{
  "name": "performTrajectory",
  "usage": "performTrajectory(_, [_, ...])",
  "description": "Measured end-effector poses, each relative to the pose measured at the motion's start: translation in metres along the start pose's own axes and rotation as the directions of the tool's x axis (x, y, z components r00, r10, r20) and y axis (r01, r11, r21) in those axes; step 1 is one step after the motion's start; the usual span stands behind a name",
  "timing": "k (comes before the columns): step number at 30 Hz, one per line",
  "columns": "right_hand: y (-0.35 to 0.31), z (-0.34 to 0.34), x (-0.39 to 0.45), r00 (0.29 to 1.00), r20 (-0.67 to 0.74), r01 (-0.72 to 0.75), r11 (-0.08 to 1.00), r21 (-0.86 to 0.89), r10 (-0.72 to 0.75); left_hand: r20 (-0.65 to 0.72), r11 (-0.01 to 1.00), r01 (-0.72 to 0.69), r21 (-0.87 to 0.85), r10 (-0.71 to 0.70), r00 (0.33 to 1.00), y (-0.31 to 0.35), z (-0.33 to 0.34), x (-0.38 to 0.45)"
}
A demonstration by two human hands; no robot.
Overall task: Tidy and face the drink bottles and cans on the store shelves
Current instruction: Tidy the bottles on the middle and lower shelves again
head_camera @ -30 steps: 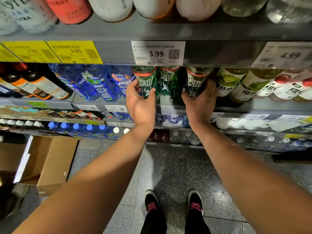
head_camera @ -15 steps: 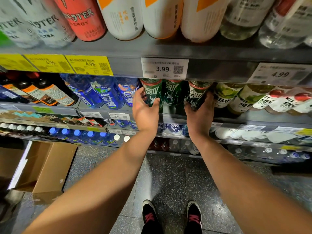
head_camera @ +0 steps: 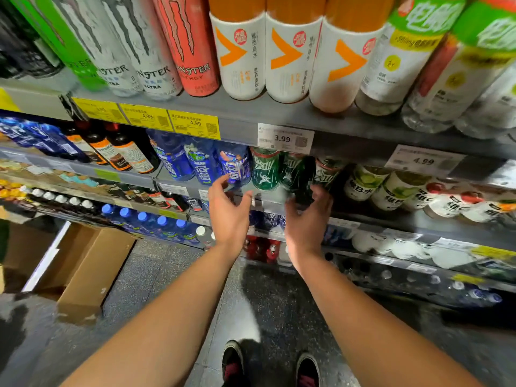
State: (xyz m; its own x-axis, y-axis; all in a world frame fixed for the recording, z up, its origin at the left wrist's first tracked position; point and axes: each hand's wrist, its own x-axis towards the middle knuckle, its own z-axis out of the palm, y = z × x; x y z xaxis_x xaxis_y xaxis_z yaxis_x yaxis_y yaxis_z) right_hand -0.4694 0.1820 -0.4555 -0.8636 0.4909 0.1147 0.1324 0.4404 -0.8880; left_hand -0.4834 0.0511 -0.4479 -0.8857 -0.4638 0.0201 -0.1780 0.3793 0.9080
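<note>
My left hand [head_camera: 227, 216] hangs open, grip loose, just below the blue bottles [head_camera: 234, 169] on the second shelf [head_camera: 178, 188]. My right hand [head_camera: 307, 219] curls its grip round a dark green bottle [head_camera: 298, 177], tilted off the shelf edge beside two more green bottles [head_camera: 265, 170] under the 3.99 tag [head_camera: 284, 138].

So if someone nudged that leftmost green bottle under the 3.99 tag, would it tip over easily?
Probably somewhat. The green bottle looks tall and narrow, so a high push could topple it. The blue bottle and another green bottle flank it closely, likely catching it sideways. It looks full, so fairly heavy.
</note>
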Motion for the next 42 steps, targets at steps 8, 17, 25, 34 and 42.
performTrajectory(8, [-0.036, 0.045, -0.023, 0.991, 0.136, 0.023, 1.0, -0.017, -0.02, 0.01, 0.998, 0.051, 0.025, -0.051, 0.999, -0.011, -0.047, 0.029])
performTrajectory(17, [-0.065, 0.131, -0.039, 0.994, 0.044, -0.099, 0.994, -0.036, 0.1, 0.109, 0.985, -0.001, -0.17, 0.02, 0.994, -0.049, -0.075, 0.098])
performTrajectory(25, [-0.059, 0.174, -0.026, 0.993, -0.022, -0.118, 0.989, -0.086, 0.116, 0.119, 0.996, -0.069, 0.058, 0.062, 0.991, -0.062, -0.058, 0.122])
performTrajectory(34, [-0.054, 0.186, -0.008, 0.99, -0.091, -0.115, 0.985, -0.132, 0.103, -0.027, 0.999, -0.008, 0.035, 0.009, 1.0, -0.055, -0.037, 0.123])
performTrajectory(42, [-0.056, 0.186, -0.011, 0.984, -0.128, -0.136, 0.986, -0.099, 0.123, -0.029, 0.998, 0.045, 0.05, -0.044, 0.999, -0.052, -0.037, 0.126])
